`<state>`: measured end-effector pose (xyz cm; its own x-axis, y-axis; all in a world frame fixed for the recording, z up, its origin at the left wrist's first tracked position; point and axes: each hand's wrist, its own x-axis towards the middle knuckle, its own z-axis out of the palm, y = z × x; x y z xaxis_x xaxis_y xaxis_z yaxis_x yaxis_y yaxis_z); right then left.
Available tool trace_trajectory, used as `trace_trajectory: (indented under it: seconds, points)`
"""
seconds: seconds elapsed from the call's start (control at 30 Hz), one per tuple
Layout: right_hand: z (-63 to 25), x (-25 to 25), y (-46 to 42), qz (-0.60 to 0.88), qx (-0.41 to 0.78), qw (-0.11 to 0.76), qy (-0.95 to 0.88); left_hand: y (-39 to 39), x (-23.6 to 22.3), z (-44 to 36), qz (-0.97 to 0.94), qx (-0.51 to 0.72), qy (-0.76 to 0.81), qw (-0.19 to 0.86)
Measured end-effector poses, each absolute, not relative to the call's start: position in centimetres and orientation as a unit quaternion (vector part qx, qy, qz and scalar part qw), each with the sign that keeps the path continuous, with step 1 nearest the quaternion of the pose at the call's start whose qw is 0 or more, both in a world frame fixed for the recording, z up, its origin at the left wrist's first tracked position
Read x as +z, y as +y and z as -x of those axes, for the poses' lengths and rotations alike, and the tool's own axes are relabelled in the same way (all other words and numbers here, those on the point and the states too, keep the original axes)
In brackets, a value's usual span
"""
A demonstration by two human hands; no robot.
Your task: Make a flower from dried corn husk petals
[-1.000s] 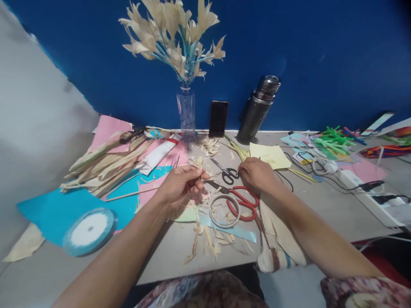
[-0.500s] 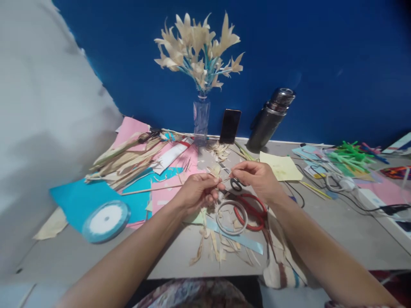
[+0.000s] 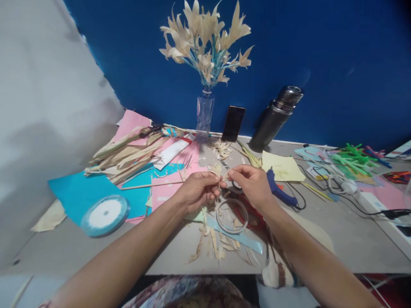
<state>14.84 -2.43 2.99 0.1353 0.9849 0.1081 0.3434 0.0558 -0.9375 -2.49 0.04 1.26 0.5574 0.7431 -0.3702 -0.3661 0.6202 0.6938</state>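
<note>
My left hand is closed in a pinch on a small pale husk piece held above the table. My right hand meets it from the right, fingers pinched on the same piece. Just below the hands lie a grey ring of tape and red-handled scissors, partly hidden by my right wrist. Pale husk scraps are scattered on the grey table in front of me.
A bottle vase of husk flowers, a phone and a steel flask stand against the blue wall. Dried husks, blue paper and a ribbon spool lie left. A blue glue gun, yellow paper and cables lie right.
My right hand left the black scissors and came across to my left hand, pinching the husk piece. The camera view swung left and down, uncovering the glue gun.
</note>
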Motion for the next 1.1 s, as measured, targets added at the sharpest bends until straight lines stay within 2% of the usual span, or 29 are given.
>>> trace_trajectory:
  seconds: [0.3, 0.77, 1.1]
  points:
    - [-14.5, 3.3, -3.5, 0.611, 0.205, 0.432, -0.630, 0.0, 0.8, 2.2, -0.307, 0.313, 0.347, 0.829]
    - [-14.6, 2.4, -3.5, 0.570, 0.128, 0.425, -0.691, -0.1, 0.4, 2.2, -0.350, 0.311, 0.341, 0.815]
    - [-14.7, 2.0, -3.6, 0.564, 0.135, 0.431, -0.691, -0.3, 0.3, 1.9, -0.398, 0.307, 0.364, 0.784]
